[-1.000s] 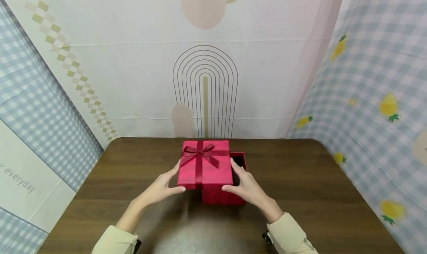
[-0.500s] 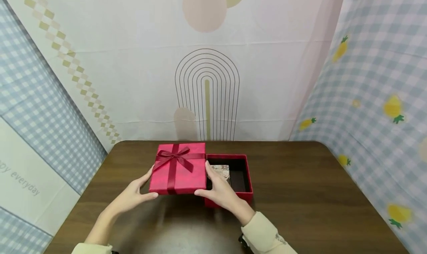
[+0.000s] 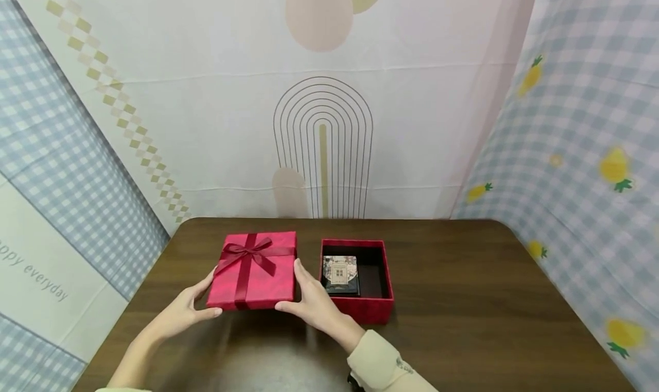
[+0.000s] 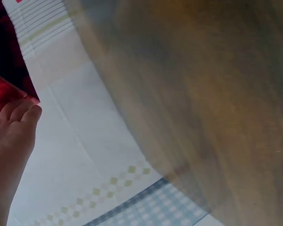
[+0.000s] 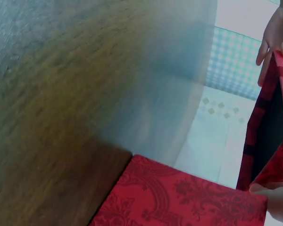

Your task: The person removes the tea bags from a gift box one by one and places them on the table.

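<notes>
gripping lid (image 3: 255, 277) between left hand (image 3: 182, 310) and right hand (image 3: 315, 304)

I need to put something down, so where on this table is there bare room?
The tabletop between the red box and the table's right edge is bare; so is the box's floor right of the small carton. Left of the box is crowded: left hand and right hand hold the lid there.

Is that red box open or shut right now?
Open: the lid is off the box, held to its left, and a small carton shows inside.
</notes>
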Tool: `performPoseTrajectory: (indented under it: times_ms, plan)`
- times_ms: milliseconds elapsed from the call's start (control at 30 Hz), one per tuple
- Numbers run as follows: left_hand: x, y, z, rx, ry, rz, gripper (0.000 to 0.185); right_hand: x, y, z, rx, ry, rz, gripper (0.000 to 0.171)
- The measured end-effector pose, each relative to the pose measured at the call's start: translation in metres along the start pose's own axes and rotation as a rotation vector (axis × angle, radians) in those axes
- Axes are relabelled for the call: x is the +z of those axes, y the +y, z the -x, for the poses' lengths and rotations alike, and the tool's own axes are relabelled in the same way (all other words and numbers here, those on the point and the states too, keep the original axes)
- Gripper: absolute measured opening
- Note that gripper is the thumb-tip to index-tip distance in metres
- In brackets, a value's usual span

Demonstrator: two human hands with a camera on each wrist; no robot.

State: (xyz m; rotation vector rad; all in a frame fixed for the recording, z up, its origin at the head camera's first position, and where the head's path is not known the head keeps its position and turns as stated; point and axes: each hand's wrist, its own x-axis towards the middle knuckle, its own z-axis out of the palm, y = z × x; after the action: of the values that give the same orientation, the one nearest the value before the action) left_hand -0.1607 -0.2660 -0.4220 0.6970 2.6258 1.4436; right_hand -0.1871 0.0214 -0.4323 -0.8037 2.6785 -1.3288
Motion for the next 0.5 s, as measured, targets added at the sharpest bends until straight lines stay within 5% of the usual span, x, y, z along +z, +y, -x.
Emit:
performPoseTrajectory:
  times_ms: [300, 500]
  plan:
    - [-0.001, -0.014, 0.004, -0.025, 0.019, 0.007, 0.082, 0.022, -0.005, -0.004, 0.089, 0.014, 0.001, 0.091]
    - [0.002, -0.023, 0.005, -0.082, 0.024, -0.077, 0.083, 0.035, 0.005, -0.005, 0.135, -0.012, -0.018, 0.090]
